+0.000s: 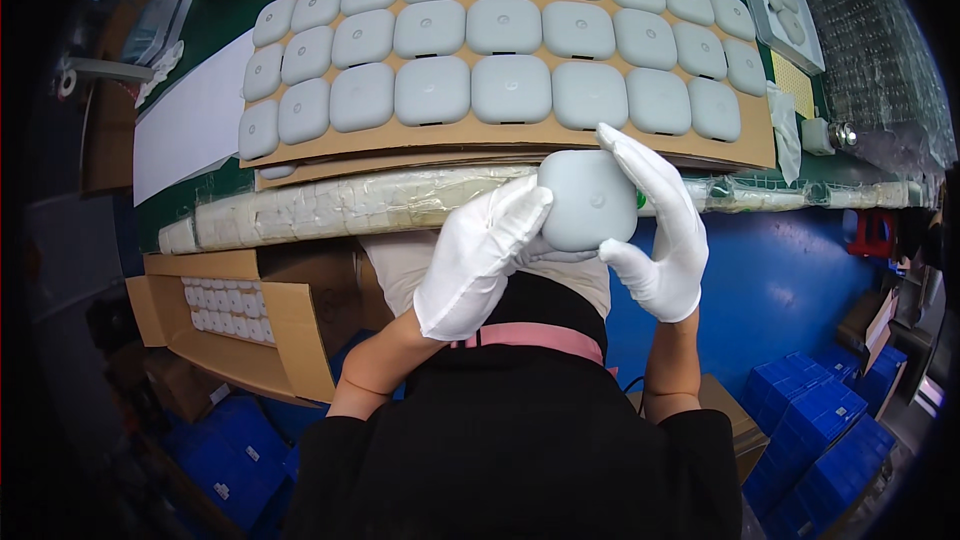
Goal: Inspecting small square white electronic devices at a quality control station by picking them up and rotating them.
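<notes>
Between my two white-gloved hands is a light grey, rounded-square plastic case (588,202) with a small round mark on its face. My left hand (482,250) presses its fingers along the left edge of the case. My right hand (662,230) curves round the other side, fingertips at the top right corner and thumb at the bottom right. The case is held above my lap, just in front of the table edge. Beyond it, rows of matching grey cases (510,88) lie on a cardboard sheet (420,147).
Clear wrap covers the table's padded front edge (330,208). A white tray (800,45) with round parts stands at the far right, by bubble wrap (880,50). White paper (190,125) lies at left. An open carton (285,330) with more cases sits below left; blue boxes (810,420) stand lower right.
</notes>
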Demonstrator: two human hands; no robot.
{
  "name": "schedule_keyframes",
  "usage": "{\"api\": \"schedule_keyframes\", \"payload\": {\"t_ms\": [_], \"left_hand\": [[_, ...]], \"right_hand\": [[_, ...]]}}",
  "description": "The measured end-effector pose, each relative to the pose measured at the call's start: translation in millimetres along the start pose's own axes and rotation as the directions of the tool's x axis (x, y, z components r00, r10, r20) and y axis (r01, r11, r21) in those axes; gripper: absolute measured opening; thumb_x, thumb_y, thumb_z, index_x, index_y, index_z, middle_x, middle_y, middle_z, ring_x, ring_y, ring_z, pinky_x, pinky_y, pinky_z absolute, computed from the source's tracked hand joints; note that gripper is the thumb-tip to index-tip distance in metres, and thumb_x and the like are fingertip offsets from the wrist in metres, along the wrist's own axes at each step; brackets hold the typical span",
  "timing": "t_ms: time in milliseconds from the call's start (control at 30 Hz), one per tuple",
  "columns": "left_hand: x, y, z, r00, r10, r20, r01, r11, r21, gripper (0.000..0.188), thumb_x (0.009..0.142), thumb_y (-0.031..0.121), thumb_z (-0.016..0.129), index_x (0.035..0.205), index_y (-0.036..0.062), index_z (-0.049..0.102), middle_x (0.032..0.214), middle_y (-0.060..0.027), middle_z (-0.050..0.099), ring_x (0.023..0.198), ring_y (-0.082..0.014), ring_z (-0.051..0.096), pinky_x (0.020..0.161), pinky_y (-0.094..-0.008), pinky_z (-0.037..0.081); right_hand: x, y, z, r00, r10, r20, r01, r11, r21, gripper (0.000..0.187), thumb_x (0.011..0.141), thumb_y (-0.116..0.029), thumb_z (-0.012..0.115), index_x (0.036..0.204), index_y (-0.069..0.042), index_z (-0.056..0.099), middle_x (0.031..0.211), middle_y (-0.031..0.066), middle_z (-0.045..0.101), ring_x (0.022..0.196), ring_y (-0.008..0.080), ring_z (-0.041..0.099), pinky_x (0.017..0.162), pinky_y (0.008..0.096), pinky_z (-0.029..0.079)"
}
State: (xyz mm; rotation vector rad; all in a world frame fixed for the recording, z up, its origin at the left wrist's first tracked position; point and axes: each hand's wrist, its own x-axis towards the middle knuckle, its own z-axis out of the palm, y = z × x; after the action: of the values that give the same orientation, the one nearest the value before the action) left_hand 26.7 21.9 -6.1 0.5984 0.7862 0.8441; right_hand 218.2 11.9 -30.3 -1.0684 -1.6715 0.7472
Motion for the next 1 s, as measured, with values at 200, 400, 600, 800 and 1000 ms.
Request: {"api": "schedule_keyframes", "payload": {"t_ms": [200,400,600,800,1000], "left_hand": [[-9.5,-2.9,9.7,0.982,0.180,-0.047,-0.143,0.890,0.433,0.040,0.099,0.020,0.061,0.131,-0.0039,0.058,0.108,-0.0122,0.070,0.088,-0.0124,0.065,0.076,-0.0223,0.055],[-12.9,0.3,17.6,0.988,0.123,0.094,-0.155,0.787,0.597,0.037,0.097,0.016,0.064,0.131,0.0005,0.061,0.103,-0.0087,0.073,0.079,-0.0097,0.065,0.073,-0.0214,0.053],[-5.2,-12.5,9.8,0.938,0.189,0.290,-0.315,0.815,0.487,0.033,0.099,0.013,0.060,0.129,0.0008,0.062,0.110,-0.0113,0.073,0.079,-0.0129,0.066,0.077,-0.0238,0.054],[-3.4,-5.2,11.4,0.922,0.318,0.221,-0.380,0.852,0.359,0.030,0.103,0.014,0.052,0.122,-0.0070,0.062,0.111,-0.0192,0.071,0.091,-0.0243,0.071,0.089,-0.0307,0.056],[2.2,-9.7,13.2,0.952,0.278,0.127,-0.300,0.930,0.211,0.033,0.105,0.016,0.047,0.119,-0.0093,0.061,0.109,-0.0248,0.070,0.096,-0.0298,0.071,0.092,-0.0345,0.057]], "right_hand": [[5.9,2.5,4.2,0.995,-0.100,0.020,0.102,0.977,-0.187,0.092,0.056,-0.032,0.089,0.137,-0.005,0.055,0.135,0.0147,0.060,0.117,0.0288,0.060,0.101,0.0391,0.047],[-6.8,16.1,4.0,0.997,-0.053,-0.051,0.048,0.995,-0.090,0.091,0.070,-0.055,0.081,0.139,-0.004,0.052,0.127,0.0210,0.062,0.110,0.0296,0.064,0.096,0.0415,0.052],[-11.0,24.1,15.0,0.944,0.300,0.135,-0.210,0.232,0.950,0.084,0.085,-0.066,0.063,0.143,-0.008,0.046,0.129,0.0215,0.060,0.106,0.0307,0.064,0.092,0.0416,0.052],[-0.3,26.6,16.8,0.945,0.298,0.131,-0.074,-0.195,0.978,0.087,0.091,-0.075,0.043,0.149,-0.010,0.035,0.130,0.0237,0.056,0.108,0.0328,0.063,0.091,0.0443,0.053],[2.5,23.4,13.0,0.898,0.422,0.122,-0.061,-0.155,0.986,0.086,0.093,-0.071,0.044,0.151,-0.011,0.029,0.133,0.0218,0.054,0.109,0.0313,0.062,0.095,0.0432,0.053]]}}
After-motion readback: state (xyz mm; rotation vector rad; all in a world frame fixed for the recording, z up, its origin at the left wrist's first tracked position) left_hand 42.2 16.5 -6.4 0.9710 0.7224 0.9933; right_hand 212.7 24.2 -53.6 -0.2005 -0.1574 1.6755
